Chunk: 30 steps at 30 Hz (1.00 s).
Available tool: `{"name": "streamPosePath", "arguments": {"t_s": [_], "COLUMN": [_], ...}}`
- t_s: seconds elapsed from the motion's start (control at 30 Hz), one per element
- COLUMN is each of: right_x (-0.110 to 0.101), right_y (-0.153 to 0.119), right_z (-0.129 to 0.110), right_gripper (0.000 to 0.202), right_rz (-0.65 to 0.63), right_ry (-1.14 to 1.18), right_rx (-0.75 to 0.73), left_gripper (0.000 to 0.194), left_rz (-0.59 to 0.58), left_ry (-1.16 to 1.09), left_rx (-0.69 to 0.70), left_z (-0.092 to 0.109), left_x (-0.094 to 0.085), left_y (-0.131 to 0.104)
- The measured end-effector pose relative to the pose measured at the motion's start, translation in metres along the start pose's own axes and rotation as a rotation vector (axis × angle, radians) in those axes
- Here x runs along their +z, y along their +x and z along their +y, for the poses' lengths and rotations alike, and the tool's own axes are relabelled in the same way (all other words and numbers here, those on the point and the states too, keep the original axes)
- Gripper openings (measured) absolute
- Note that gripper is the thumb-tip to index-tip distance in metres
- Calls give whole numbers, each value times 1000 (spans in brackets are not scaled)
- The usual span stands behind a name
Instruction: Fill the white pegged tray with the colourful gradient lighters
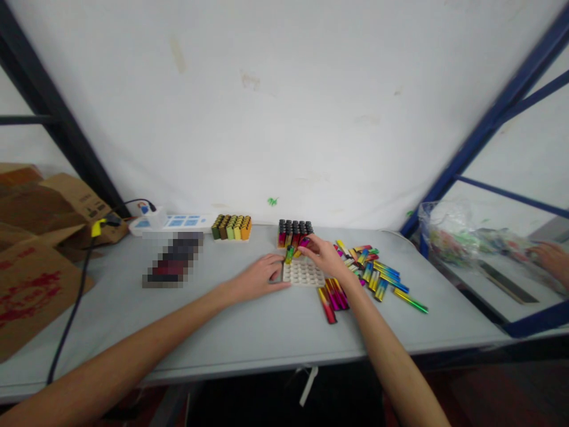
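Observation:
My right hand pinches a shiny magenta-and-yellow tube between thumb and fingers, tilted above a white tray with round holes. At the tray's back left corner a green-yellow tube stands upright. My left hand grips the tray's left side, fingers at the back corner and thumb along the front. Just behind is a block of upright tubes with black tops. To the right lies a loose pile of shiny coloured tubes; several red and magenta tubes lie nearer, beside my right forearm.
A second filled tray of green-to-gold tubes stands by the wall, near a white power strip. A pixelated object lies at left. Cardboard boxes and a black cable sit far left. Another person's hand shows beyond the blue frame.

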State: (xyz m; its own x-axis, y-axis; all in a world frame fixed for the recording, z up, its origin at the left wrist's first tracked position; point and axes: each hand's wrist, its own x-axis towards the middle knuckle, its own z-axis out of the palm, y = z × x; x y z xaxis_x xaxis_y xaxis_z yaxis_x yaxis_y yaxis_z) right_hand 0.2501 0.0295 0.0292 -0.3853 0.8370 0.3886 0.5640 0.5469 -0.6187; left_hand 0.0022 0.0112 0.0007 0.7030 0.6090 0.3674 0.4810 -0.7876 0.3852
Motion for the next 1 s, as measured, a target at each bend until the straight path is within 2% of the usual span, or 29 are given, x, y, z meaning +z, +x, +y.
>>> {"name": "streamPosePath", "arguments": {"t_s": [0.17,0.4,0.53,0.63,0.73,0.83,0.93,1.0], "right_x": [9,5,9,9,-5,-29,-51,-57], "right_y": [-2,-3,-1,1,-2,-8,-14,-18], "right_z": [-3,-1,-3,-2,3,17,41,57], "right_gripper": [24,20,17,20,28,27,29,29], "right_rz": [-89,-96,-128,-124,-109,3,215,295], "right_ry": [-34,-184,-247,-230,-122,-114,-268,-356], "right_rx": [-42,15,-10,-43,-65,-35,22,85], "left_gripper": [42,41,43,43,43,43,42,42], "left_rz": [-5,18,4,-12,-5,-8,-8,-3], "left_ry": [-16,-13,-3,-4,-11,-17,-18,-20], "left_rx": [0,8,-3,-9,1,7,2,-4], "left_z": [-1,-4,-4,-4,-3,-2,0,1], "left_x": [0,2,1,0,-2,-3,-5,-7], "left_y": [0,0,0,0,1,1,1,1]}}
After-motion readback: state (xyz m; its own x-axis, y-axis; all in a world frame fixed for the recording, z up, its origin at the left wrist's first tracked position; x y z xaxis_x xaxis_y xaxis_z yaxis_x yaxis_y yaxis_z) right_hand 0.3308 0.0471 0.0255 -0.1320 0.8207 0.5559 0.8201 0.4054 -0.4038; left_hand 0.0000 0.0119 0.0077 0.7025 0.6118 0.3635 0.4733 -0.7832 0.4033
